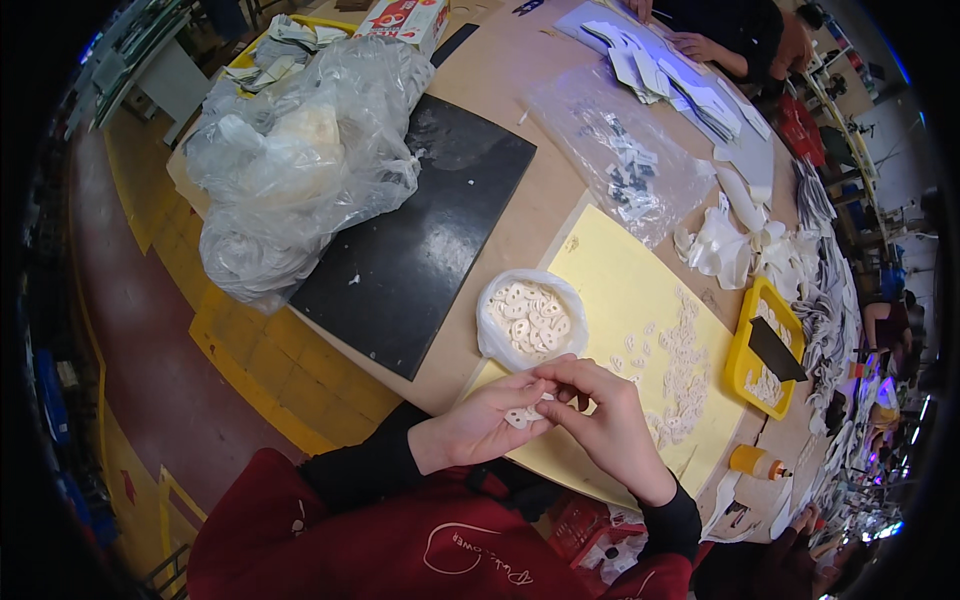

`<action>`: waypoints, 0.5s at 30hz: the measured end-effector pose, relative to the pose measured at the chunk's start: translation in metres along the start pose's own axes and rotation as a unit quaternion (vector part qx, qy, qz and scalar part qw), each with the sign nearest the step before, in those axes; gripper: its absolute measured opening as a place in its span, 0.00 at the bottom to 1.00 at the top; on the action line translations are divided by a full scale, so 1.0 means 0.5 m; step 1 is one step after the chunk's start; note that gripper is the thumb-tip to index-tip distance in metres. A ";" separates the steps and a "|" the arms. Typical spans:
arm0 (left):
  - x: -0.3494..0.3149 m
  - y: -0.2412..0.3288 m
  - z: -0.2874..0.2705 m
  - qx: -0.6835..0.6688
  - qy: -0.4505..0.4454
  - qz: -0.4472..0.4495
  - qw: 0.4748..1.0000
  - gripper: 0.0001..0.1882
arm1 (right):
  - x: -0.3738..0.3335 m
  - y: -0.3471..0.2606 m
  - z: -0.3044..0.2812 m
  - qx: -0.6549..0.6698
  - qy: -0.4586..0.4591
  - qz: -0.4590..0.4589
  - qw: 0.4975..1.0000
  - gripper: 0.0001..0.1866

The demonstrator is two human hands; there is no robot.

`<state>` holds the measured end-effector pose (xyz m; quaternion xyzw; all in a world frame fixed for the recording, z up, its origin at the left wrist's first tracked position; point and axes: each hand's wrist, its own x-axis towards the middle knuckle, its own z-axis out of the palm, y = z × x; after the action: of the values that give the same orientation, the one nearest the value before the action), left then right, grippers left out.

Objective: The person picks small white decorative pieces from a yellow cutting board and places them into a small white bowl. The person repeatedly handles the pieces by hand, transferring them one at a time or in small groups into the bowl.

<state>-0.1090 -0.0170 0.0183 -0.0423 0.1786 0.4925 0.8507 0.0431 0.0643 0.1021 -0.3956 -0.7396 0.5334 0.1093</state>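
Note:
My left hand is curled around a few small cream-coloured flat pieces with holes in them. Over these, my right hand meets it, thumb and fingers pinched together at the pieces; what exactly sits between the fingertips is hidden. Just beyond both hands stands a round container lined with white plastic, filled with similar cream pieces. Beneath and to the right lies a yellow board, on which many loose cream pieces are scattered.
A black mat and crumpled clear plastic bag lie left. Rightward are a yellow tray holding a dark plate, and a yellow bottle. A co-worker's hand is near white flat pieces across the table.

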 end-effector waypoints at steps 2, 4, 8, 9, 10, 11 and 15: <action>0.004 -0.006 -0.020 -0.041 -0.055 0.006 0.998 0.22 | 0.001 0.001 -0.002 0.010 -0.005 0.009 1.000 0.17; 0.011 -0.016 -0.049 -0.112 -0.124 0.007 0.986 0.23 | 0.002 -0.001 -0.007 0.045 -0.009 0.036 0.998 0.17; 0.009 0.003 -0.019 -0.108 -0.092 0.001 0.990 0.29 | 0.011 0.010 -0.036 0.147 -0.047 0.068 0.986 0.17; 0.002 0.016 0.002 -0.055 -0.033 0.006 0.998 0.30 | 0.015 0.009 -0.036 0.168 -0.035 0.078 0.982 0.17; 0.001 0.022 0.007 -0.071 -0.034 0.004 0.997 0.30 | 0.017 0.006 -0.037 0.189 -0.024 0.088 0.978 0.17; 0.001 0.025 0.012 -0.087 -0.035 0.001 0.996 0.29 | 0.020 0.003 -0.037 0.210 -0.013 0.098 0.973 0.17; 0.001 0.029 0.016 -0.112 0.006 -0.017 0.994 0.33 | 0.050 -0.006 -0.040 0.150 0.030 0.037 0.988 0.20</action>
<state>-0.1191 -0.0070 0.0272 -0.1433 0.1265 0.4947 0.8478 0.0368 0.0957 0.1064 -0.4174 -0.6326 0.6299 0.1698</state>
